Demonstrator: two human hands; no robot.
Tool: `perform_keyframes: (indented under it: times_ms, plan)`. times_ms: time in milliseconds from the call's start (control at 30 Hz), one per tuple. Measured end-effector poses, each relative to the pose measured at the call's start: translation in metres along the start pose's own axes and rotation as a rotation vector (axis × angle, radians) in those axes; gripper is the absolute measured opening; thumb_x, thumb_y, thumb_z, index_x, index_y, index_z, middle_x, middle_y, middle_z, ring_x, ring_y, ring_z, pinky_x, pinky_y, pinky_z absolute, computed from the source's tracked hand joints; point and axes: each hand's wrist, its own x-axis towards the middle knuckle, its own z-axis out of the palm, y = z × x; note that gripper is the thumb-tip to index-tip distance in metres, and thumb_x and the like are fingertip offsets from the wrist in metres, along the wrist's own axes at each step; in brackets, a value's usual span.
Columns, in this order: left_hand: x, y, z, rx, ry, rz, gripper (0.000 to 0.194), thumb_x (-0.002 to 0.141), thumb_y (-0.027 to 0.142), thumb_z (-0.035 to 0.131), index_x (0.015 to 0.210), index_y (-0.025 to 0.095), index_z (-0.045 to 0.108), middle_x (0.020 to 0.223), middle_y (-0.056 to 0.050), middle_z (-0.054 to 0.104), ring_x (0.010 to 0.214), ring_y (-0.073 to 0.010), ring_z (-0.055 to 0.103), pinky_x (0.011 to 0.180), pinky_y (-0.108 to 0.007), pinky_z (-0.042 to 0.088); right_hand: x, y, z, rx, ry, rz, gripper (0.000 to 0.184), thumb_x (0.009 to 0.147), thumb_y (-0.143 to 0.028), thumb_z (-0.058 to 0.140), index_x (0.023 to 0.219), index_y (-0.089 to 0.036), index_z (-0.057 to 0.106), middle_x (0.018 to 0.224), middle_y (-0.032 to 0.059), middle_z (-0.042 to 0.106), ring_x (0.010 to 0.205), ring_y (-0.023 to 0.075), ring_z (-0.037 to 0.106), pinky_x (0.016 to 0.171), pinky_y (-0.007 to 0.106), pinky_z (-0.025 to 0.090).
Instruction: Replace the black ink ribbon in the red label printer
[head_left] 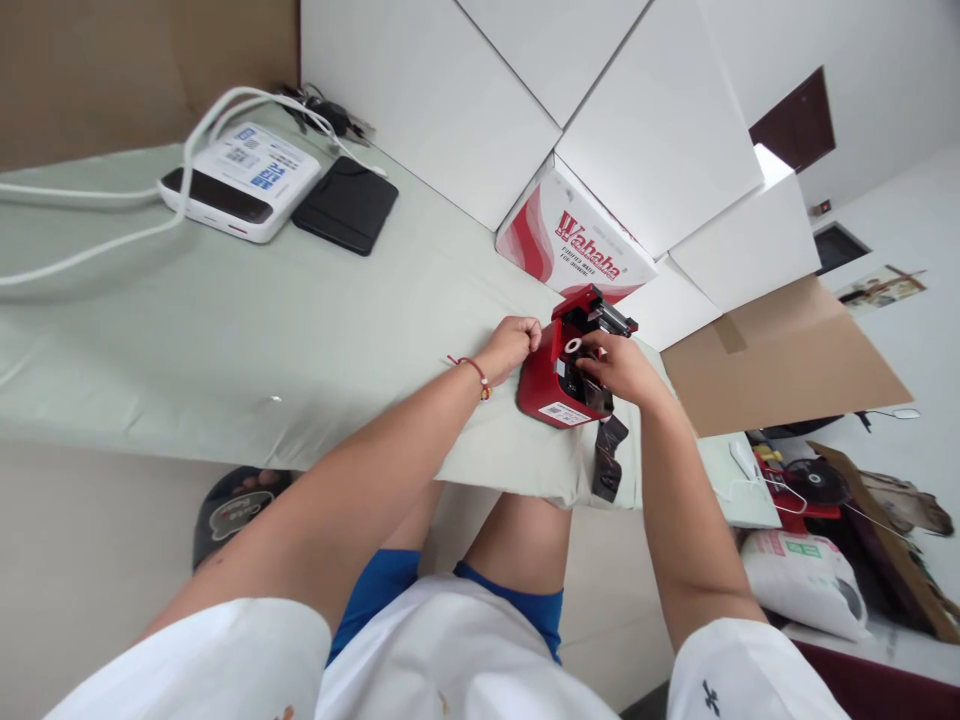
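Observation:
A small red device (550, 385) with an open lid and a white roll inside sits at the near edge of the pale green table (225, 320). My left hand (512, 345) is curled into a fist and presses against the device's left side. My right hand (619, 368) lies over the top of the device, fingers bent and reaching into its open compartment beside the roll. A black strap (609, 458) hangs from the device over the table edge.
A white box-shaped device (244, 182) with white cables and a black pad (346, 204) lie at the far left. White cartons and a red-and-white Wahaha box (574, 245) stand behind the red device. Flat cardboard (780, 360) and floor clutter are at right.

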Motion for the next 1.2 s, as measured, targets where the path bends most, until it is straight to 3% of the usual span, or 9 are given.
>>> perform_keyframes:
  times_ms: [100, 167, 300, 467, 633, 767, 967, 1067, 1200]
  plan:
    - [0.0, 0.0, 0.0, 0.01, -0.03, 0.001, 0.014, 0.057, 0.009, 0.05, 0.05, 0.02, 0.044, 0.051, 0.004, 0.038, 0.055, -0.0098, 0.029, 0.06, -0.028, 0.023, -0.041, 0.018, -0.035, 0.257, 0.08, 0.003, 0.038, 0.091, -0.045, 0.074, 0.121, -0.023, 0.08, 0.116, 0.0082, 0.081, 0.081, 0.0192, 0.071, 0.078, 0.036, 0.058]
    - [0.001, -0.001, 0.0, 0.014, -0.048, -0.002, 0.016, 0.057, 0.01, 0.049, 0.049, 0.021, 0.041, 0.049, 0.005, 0.035, 0.054, -0.0095, 0.026, 0.059, -0.028, 0.02, -0.069, 0.037, -0.058, 0.351, 0.103, 0.093, 0.048, 0.092, -0.055, 0.074, 0.128, -0.023, 0.08, 0.104, 0.0079, 0.08, 0.072, 0.0174, 0.064, 0.067, 0.033, 0.053]
    - [0.003, -0.003, 0.0, 0.028, -0.075, 0.0, 0.016, 0.056, 0.011, 0.048, 0.047, 0.021, 0.04, 0.047, 0.005, 0.033, 0.053, -0.0092, 0.025, 0.058, -0.028, 0.018, -0.102, 0.074, -0.077, 0.409, -0.071, 0.279, 0.056, 0.087, -0.06, 0.08, 0.127, -0.02, 0.08, 0.086, 0.0048, 0.075, 0.06, 0.0126, 0.049, 0.057, 0.029, 0.041]
    - [0.003, -0.003, -0.002, 0.064, -0.101, 0.004, 0.014, 0.055, 0.011, 0.047, 0.046, 0.021, 0.041, 0.046, 0.004, 0.035, 0.051, -0.0092, 0.026, 0.057, -0.028, 0.018, -0.096, 0.089, -0.03, 0.352, -0.317, 0.302, 0.047, 0.079, -0.056, 0.082, 0.106, -0.017, 0.083, 0.081, 0.0029, 0.073, 0.064, 0.0124, 0.049, 0.061, 0.029, 0.042]
    - [0.001, -0.003, -0.005, 0.094, -0.105, 0.012, 0.012, 0.052, 0.013, 0.046, 0.044, 0.021, 0.041, 0.044, 0.003, 0.038, 0.05, -0.009, 0.028, 0.056, -0.028, 0.018, -0.083, 0.098, 0.027, 0.322, -0.221, 0.321, 0.054, 0.086, -0.051, 0.07, 0.125, -0.015, 0.081, 0.085, 0.0037, 0.075, 0.07, 0.0158, 0.058, 0.07, 0.031, 0.05]
    - [0.001, -0.002, -0.005, 0.107, -0.1, 0.02, 0.008, 0.048, 0.014, 0.044, 0.044, 0.021, 0.043, 0.044, 0.003, 0.039, 0.049, -0.0087, 0.029, 0.056, -0.029, 0.018, -0.087, 0.119, 0.039, 0.191, -0.054, 0.405, 0.06, 0.085, -0.03, 0.066, 0.142, -0.012, 0.074, 0.095, 0.0093, 0.078, 0.079, 0.0193, 0.064, 0.082, 0.035, 0.053]
    - [0.001, -0.001, -0.005, 0.124, -0.081, 0.023, 0.007, 0.046, 0.015, 0.043, 0.044, 0.02, 0.045, 0.044, 0.004, 0.041, 0.051, -0.0094, 0.031, 0.057, -0.028, 0.02, -0.088, 0.124, 0.049, 0.119, -0.108, 0.386, 0.048, 0.082, -0.018, 0.066, 0.127, -0.016, 0.081, 0.123, 0.0135, 0.082, 0.098, 0.0237, 0.072, 0.099, 0.038, 0.055]
    - [0.001, -0.001, -0.005, 0.139, -0.071, 0.02, 0.007, 0.047, 0.015, 0.043, 0.044, 0.02, 0.046, 0.045, 0.004, 0.041, 0.051, -0.0095, 0.032, 0.058, -0.029, 0.021, -0.095, 0.116, 0.031, 0.138, -0.196, 0.34, 0.039, 0.08, -0.02, 0.07, 0.116, -0.018, 0.084, 0.117, 0.0111, 0.083, 0.098, 0.024, 0.072, 0.097, 0.037, 0.055]
    - [0.001, -0.001, -0.004, 0.154, -0.061, 0.015, 0.007, 0.047, 0.015, 0.043, 0.044, 0.02, 0.046, 0.045, 0.003, 0.041, 0.052, -0.0096, 0.033, 0.059, -0.029, 0.021, -0.114, 0.099, -0.036, 0.194, -0.437, 0.199, 0.04, 0.086, -0.043, 0.078, 0.12, -0.023, 0.086, 0.077, 0.0004, 0.073, 0.068, 0.0171, 0.059, 0.069, 0.031, 0.051]
